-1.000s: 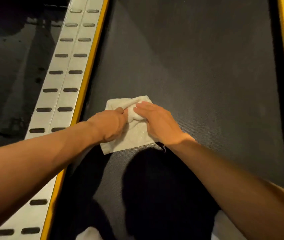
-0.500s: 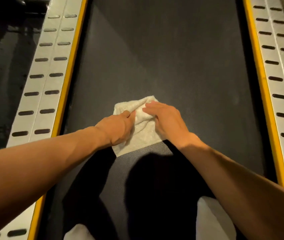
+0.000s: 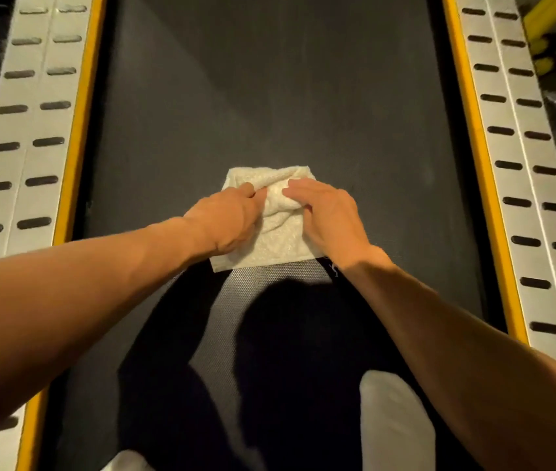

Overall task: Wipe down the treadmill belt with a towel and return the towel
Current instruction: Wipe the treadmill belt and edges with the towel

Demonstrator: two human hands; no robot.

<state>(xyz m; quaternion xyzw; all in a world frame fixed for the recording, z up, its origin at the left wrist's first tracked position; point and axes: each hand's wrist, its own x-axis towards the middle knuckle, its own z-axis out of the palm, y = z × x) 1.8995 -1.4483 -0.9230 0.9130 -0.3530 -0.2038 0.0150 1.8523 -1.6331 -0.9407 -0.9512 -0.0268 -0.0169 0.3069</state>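
Observation:
A cream folded towel [image 3: 273, 239] lies flat on the dark treadmill belt [image 3: 269, 96], near its middle. My left hand [image 3: 227, 220] presses on the towel's left side, fingers curled into the cloth. On the right side my right hand [image 3: 329, 215] presses down too, its fingers pinching a bunched fold at the towel's centre. The towel's far edge and near hem show; the parts under my palms are hidden.
Silver slotted side rails with yellow inner strips run along the belt, one on the left [image 3: 28, 147] and one on the right [image 3: 514, 164]. Yellow and dark equipment [image 3: 544, 52] sits beyond the right rail. My knees in pale cloth [image 3: 395, 423] rest on the belt's near end.
Both hands have slid the towel rightward across the belt, from near the left rail to about the middle. The right rail has come fully into view.

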